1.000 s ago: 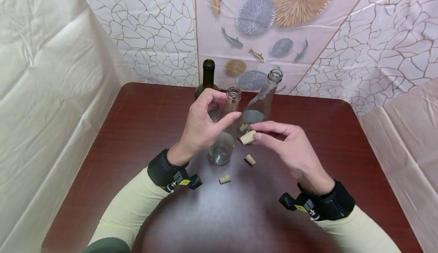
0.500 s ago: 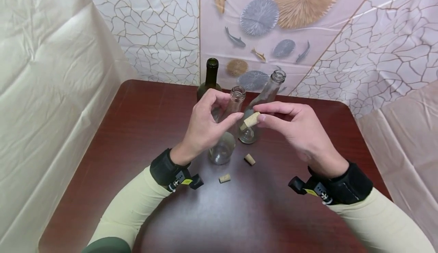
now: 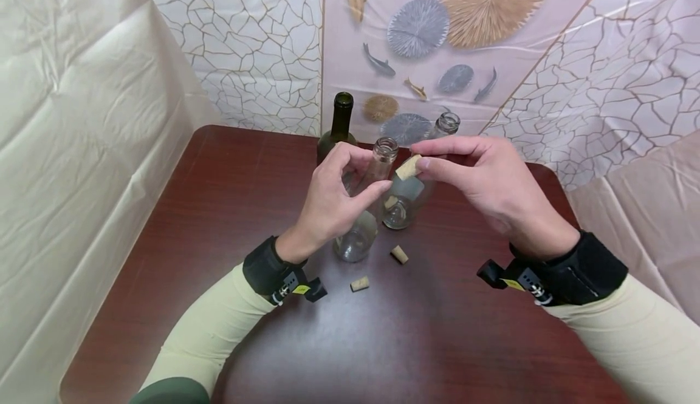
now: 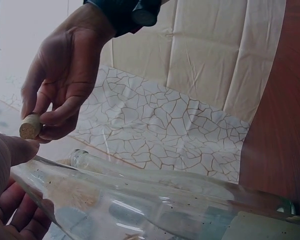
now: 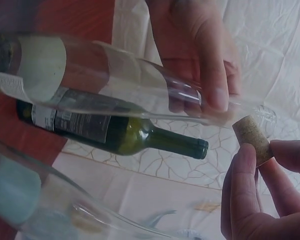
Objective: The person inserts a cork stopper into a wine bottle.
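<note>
My left hand point(image 3: 335, 200) holds the neck of a clear glass bottle point(image 3: 355, 240), thumb on the near side and fingers round the back. The bottle stands upright on the table, its mouth uncorked. Between the thumb and fingertips of my right hand point(image 3: 492, 185) a cork point(image 3: 408, 167) is pinched, just right of and slightly below the bottle's mouth. In the right wrist view the cork point(image 5: 252, 140) sits tilted beside the bottle's neck. A second clear bottle point(image 3: 398, 209) stands behind, partly covered by the right hand, and a cork piece shows through its glass.
A dark green wine bottle point(image 3: 341, 118) with a label stands at the back left, partly behind the left hand. Two loose corks lie on the brown table point(image 3: 262, 179): one cork point(image 3: 399, 254) near the bottles, another cork point(image 3: 360, 284) closer to me. Patterned cloth point(image 3: 251, 51) hangs behind.
My right hand has raised the cork from low beside the rear clear bottle to near the held bottle's mouth. The left hand keeps its hold on the neck. The view has shifted slightly.
</note>
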`<move>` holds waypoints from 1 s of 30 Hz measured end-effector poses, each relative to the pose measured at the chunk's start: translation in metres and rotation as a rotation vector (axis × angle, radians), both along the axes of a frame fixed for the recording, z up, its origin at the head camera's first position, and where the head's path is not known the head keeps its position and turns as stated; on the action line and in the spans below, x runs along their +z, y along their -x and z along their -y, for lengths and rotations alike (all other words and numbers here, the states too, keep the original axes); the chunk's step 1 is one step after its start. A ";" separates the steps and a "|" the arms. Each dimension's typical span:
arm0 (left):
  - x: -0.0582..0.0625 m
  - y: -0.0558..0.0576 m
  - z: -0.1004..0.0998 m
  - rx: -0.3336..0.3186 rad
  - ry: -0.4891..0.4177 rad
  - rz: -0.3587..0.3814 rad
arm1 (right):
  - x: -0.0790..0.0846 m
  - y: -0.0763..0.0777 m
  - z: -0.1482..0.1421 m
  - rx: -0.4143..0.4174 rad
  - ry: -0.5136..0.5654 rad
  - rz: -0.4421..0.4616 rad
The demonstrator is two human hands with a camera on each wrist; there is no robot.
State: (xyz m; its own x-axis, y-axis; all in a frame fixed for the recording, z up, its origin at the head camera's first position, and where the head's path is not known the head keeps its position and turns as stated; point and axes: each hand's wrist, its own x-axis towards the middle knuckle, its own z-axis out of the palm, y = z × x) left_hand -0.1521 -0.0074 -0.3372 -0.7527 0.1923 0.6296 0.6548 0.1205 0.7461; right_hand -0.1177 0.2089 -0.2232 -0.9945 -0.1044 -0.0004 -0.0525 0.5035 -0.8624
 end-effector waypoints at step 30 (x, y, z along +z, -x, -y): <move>-0.001 0.001 0.001 0.008 0.009 0.000 | 0.048 0.007 0.013 0.003 -0.152 -0.155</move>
State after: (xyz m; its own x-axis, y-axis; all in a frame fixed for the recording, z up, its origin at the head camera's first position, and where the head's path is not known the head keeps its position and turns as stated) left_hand -0.1531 -0.0084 -0.3383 -0.7540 0.1923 0.6281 0.6541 0.1324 0.7448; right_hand -0.1248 0.1957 -0.1748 -0.9837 -0.1173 0.1362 -0.1797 0.6271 -0.7579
